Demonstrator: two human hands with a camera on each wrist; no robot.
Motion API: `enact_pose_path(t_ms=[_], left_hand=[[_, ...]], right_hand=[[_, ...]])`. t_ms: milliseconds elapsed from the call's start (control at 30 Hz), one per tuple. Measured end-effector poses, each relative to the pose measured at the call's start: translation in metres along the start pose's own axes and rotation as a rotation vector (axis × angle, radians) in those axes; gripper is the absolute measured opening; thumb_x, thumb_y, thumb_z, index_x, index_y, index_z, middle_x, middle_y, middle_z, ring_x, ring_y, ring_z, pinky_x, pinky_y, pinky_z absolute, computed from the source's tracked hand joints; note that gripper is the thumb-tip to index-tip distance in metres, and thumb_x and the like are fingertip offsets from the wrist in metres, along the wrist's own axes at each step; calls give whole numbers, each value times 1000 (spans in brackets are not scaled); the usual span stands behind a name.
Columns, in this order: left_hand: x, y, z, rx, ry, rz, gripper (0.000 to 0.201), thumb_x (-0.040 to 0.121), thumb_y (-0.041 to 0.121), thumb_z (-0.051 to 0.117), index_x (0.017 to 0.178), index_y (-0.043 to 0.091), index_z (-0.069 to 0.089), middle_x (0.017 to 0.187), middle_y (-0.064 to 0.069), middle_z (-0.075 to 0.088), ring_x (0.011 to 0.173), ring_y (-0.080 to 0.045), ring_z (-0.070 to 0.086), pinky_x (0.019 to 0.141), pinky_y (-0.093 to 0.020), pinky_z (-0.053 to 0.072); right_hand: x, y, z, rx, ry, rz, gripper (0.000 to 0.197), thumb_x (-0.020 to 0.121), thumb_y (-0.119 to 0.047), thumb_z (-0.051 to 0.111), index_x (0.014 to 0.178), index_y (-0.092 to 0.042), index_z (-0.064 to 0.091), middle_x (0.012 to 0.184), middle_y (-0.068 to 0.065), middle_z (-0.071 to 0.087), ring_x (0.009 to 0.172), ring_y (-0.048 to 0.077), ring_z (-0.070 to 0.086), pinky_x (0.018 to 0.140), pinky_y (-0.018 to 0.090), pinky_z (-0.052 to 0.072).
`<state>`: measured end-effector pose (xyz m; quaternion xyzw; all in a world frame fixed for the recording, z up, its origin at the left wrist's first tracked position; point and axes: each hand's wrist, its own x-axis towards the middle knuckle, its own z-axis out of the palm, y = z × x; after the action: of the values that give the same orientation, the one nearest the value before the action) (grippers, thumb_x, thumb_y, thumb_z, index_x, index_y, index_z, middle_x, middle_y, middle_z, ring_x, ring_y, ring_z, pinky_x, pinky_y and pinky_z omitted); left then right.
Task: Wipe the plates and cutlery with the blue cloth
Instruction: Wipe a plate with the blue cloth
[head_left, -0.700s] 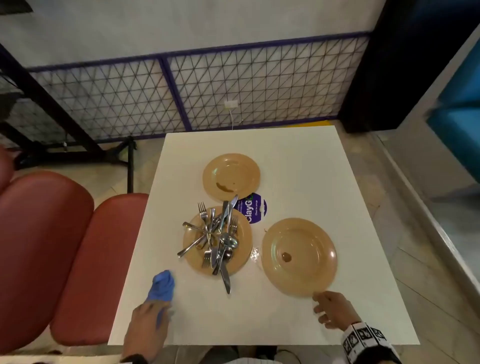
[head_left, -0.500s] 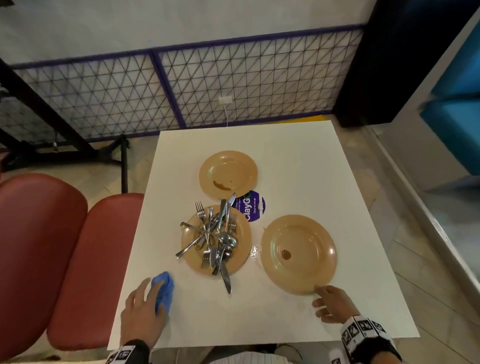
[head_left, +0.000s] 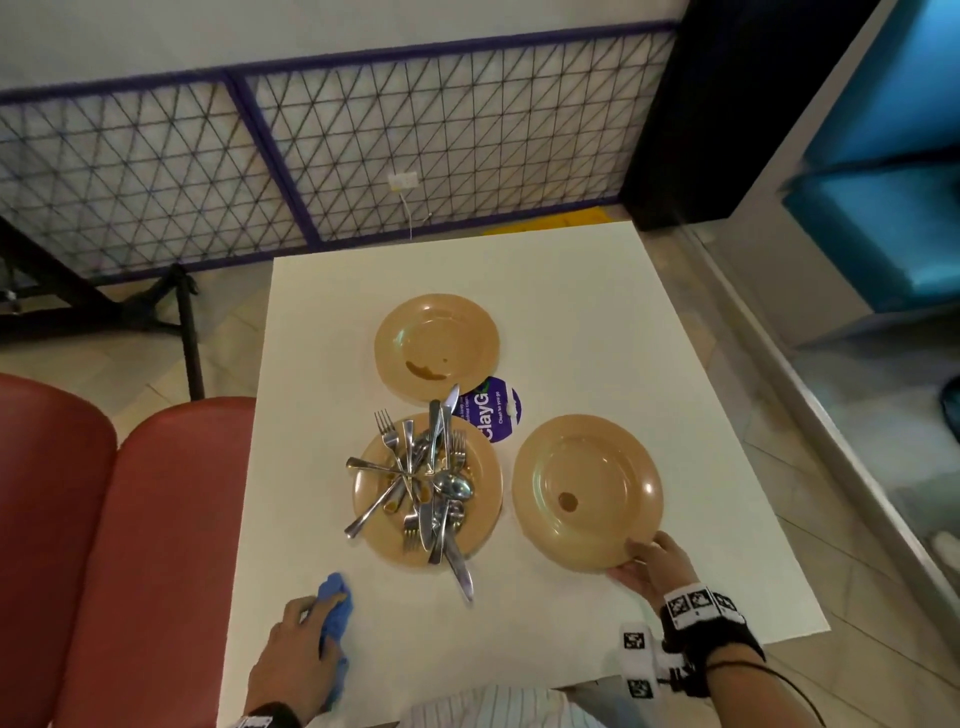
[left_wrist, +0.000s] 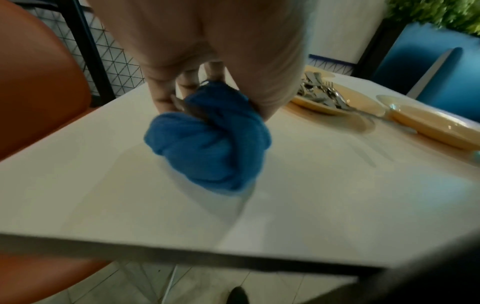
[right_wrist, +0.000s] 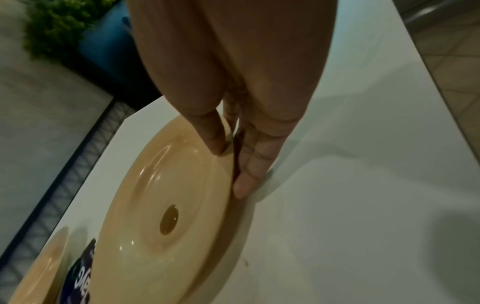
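Two hands are down at the counter's (head_left: 597, 291) near edge. My left hand (head_left: 291, 660) curls its fingers (left_wrist: 161, 90) round the bunched cloth (left_wrist: 207, 139), which touches the counter near the near-left corner. My right hand (head_left: 652, 569) pinches the plate's (head_left: 587, 491) near rim, thumb on top, fingers (right_wrist: 249, 164) beneath.

A black wrist strap (head_left: 711, 631) bears white square-patterned markers — a thin black cable (head_left: 769, 675) trails off it; clothing (head_left: 488, 709) is pale, striped.
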<state>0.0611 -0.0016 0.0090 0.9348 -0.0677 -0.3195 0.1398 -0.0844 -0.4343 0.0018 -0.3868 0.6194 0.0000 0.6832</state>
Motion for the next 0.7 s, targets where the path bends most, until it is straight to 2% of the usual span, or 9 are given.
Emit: enact_pose_path(t_ms=[67, 133, 267, 333, 433, 467, 533, 633, 700], left_hand=[[2, 3, -16, -77, -5, 12, 52, 91, 15, 59, 139, 33, 56, 137, -5, 55, 111, -21, 62, 101, -37, 49], [3, 13, -36, -152, 40, 7, 50, 90, 8, 64, 135, 27, 61, 128, -6, 61, 111, -24, 62, 104, -36, 45], [2, 55, -73, -310, 197, 102, 45, 92, 4, 66, 131, 26, 62, 120, 2, 62, 104, -19, 58, 103, -37, 42], [2, 87, -85, -374, 245, 206, 46, 94, 9, 66, 135, 29, 59, 123, 8, 60, 106, -15, 57, 103, -37, 43], [5, 142, -89, -347, 201, 440, 48, 97, 17, 63, 137, 41, 51, 130, 20, 53, 113, -5, 54, 101, -25, 41], [7, 163, -87, -324, 176, 515, 48, 97, 20, 63, 137, 45, 49, 129, 21, 53, 113, -2, 53, 100, -21, 39], [8, 203, -77, -248, 132, 650, 47, 98, 25, 61, 139, 43, 48, 129, 20, 53, 113, 2, 49, 98, -15, 36], [6, 264, -63, -175, 103, 793, 45, 101, 29, 56, 144, 36, 47, 134, 14, 53, 115, 3, 44, 105, -21, 38], [7, 295, -49, -121, 83, 842, 46, 103, 32, 51, 148, 34, 42, 146, 12, 46, 125, -1, 41, 107, -21, 34]], right_hand=[[-6, 0, 4, 73, -12, 13, 37, 97, 10, 47, 131, -1, 46, 119, 34, 58, 90, 44, 66, 53, 45, 61], [-11, 0, 7, 145, -26, 18, 38, 96, 14, 43, 129, -3, 46, 122, 32, 54, 92, 46, 63, 53, 49, 60], [-20, -1, 6, 134, -60, 1, 44, 95, 13, 44, 134, -6, 46, 127, 31, 55, 100, 45, 62, 72, 52, 57], [-23, -5, 3, 148, -91, -15, 44, 95, 13, 43, 134, -6, 48, 123, 29, 57, 98, 43, 62, 73, 50, 55], [-29, -14, 2, 137, -182, -41, 43, 95, 11, 44, 133, -8, 50, 126, 29, 57, 101, 43, 61, 77, 51, 56], [-30, -17, 2, 125, -217, -53, 43, 95, 10, 45, 132, -10, 51, 127, 28, 57, 103, 43, 62, 78, 52, 57], [-34, -22, 5, 104, -279, -78, 42, 96, 7, 45, 132, -14, 53, 126, 27, 59, 103, 43, 63, 80, 54, 57], [-39, -29, 11, 63, -360, -113, 41, 97, 4, 43, 132, -16, 53, 125, 24, 62, 101, 40, 65, 82, 57, 56], [-43, -34, 13, 43, -407, -133, 39, 98, 2, 42, 131, -15, 53, 124, 23, 64, 100, 40, 65, 80, 55, 57]])
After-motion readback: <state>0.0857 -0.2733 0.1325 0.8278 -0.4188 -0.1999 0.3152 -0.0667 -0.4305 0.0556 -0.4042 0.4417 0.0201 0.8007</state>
